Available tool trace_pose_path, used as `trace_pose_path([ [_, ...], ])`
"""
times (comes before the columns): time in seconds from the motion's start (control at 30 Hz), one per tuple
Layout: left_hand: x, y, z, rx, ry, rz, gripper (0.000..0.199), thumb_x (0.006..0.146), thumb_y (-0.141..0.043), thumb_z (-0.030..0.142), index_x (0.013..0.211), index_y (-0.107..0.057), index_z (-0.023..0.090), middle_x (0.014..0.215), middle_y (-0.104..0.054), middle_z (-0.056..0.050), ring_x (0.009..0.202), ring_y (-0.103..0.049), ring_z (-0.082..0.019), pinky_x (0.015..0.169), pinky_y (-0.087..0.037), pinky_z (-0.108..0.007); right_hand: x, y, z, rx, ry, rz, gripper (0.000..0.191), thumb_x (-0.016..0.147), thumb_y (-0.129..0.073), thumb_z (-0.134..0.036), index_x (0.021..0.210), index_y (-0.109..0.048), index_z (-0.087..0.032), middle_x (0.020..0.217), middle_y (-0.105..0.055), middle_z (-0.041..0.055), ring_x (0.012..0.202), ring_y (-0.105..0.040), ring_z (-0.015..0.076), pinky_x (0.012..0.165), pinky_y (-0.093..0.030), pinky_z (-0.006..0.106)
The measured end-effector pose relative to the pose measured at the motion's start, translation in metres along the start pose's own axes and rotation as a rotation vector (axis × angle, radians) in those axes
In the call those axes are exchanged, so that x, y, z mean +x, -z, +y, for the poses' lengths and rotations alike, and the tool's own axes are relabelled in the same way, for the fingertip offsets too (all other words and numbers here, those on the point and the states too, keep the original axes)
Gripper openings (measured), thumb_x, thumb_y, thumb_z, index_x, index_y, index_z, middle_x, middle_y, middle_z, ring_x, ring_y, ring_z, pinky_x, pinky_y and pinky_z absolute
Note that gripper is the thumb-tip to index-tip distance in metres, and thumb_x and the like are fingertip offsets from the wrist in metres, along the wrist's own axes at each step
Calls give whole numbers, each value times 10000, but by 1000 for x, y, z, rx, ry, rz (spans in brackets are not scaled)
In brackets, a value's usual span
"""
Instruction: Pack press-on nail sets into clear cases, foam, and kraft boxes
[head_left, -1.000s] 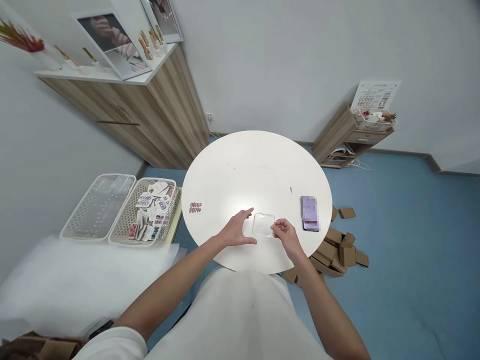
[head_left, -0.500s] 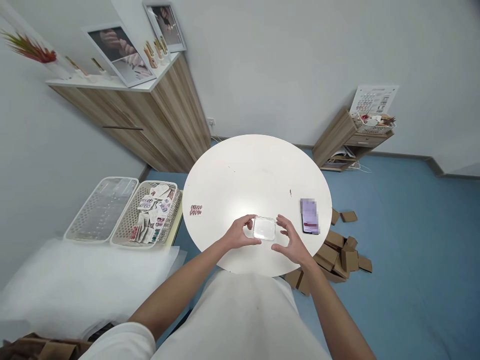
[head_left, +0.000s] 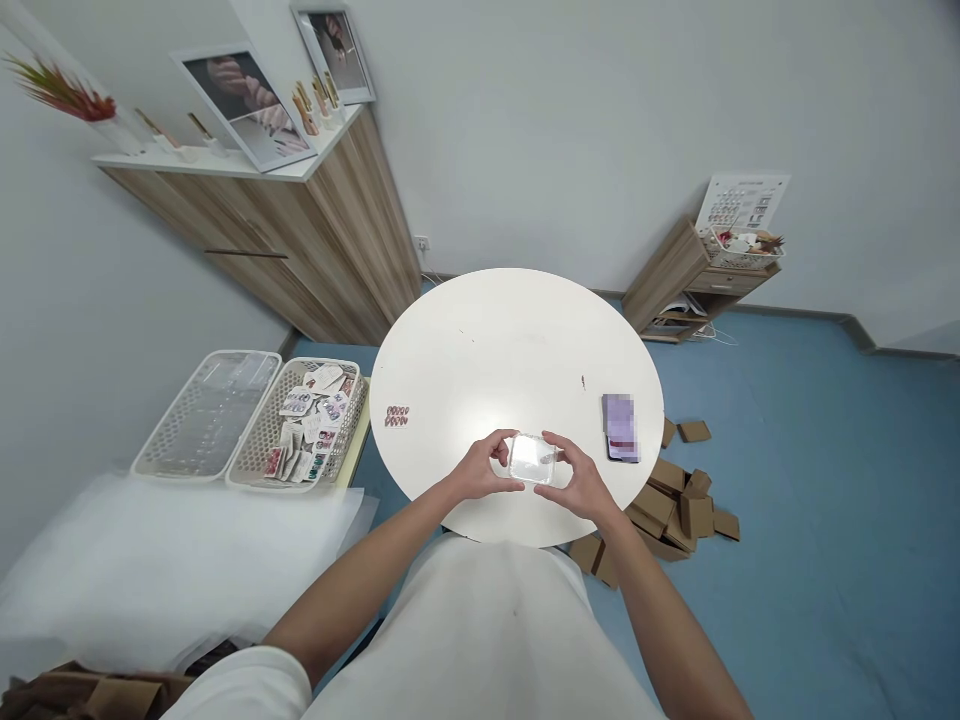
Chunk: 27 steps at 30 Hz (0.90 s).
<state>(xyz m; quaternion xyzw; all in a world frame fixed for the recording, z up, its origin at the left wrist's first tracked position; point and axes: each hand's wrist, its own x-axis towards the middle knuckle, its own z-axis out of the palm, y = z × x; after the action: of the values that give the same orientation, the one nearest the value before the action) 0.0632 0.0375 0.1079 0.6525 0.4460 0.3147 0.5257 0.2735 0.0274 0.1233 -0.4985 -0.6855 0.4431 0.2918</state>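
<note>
A small clear plastic box (head_left: pixel 532 459) is held between my two hands above the near part of the white round table (head_left: pixel 510 320). My left hand (head_left: pixel 484 467) grips its left side, thumb at the lower edge and fingers at the upper corner. On the opposite side, my right hand (head_left: pixel 577 478) has its thumb and fingers closed around the right edge. The box looks see-through, and I cannot make out anything inside it. To the left on the table lies a set of small reddish press-on nails (head_left: pixel 397 416). A phone (head_left: pixel 621 428) lies to the right.
White baskets stand left of the table, one with clear boxes (head_left: pixel 214 410), the other with nail cards (head_left: pixel 311 415). A wooden cabinet (head_left: pixel 255 230) rises behind them. Cardboard boxes (head_left: pixel 667 500) lie on the floor at right, and a small shelf (head_left: pixel 675 275) stands against the wall.
My right hand has moved left and closed on the box's right edge; before, it was apart from it with fingers spread. My left hand keeps its hold.
</note>
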Motion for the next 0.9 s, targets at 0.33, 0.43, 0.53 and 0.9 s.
trace_pose_path([
  [0.33,-1,-1,4,14,11,7,702,545,-725,298,1172,-410,256,713,-438,44,670,-456,-105,676,-417,-266,5,3,-2,-23,56,18,689,540,-718,-341,1177,-464,-268,1170,-520,71,921,-527,228,795,-444,384],
  [0.43,-1,-1,3,27,21,8,704,545,-725,298,1172,-408,258,714,-440,43,666,-453,-106,658,-411,-262,6,2,-1,-16,61,25,697,534,-719,-344,1178,-466,-265,1164,-523,76,926,-526,236,791,-444,390],
  [0.53,-2,-1,2,36,34,12,716,543,-726,303,1179,-401,260,712,-441,44,657,-447,-105,643,-406,-257,6,1,1,-15,61,19,699,533,-718,-345,1180,-464,-269,1167,-520,72,908,-530,226,786,-447,385],
  [0.9,-2,0,-2,62,28,10,713,544,-723,312,1177,-400,260,690,-424,51,639,-427,-99,616,-379,-240,8,0,1,-2,58,14,678,533,-715,-348,1163,-482,-259,1139,-532,73,888,-526,218,762,-458,373],
])
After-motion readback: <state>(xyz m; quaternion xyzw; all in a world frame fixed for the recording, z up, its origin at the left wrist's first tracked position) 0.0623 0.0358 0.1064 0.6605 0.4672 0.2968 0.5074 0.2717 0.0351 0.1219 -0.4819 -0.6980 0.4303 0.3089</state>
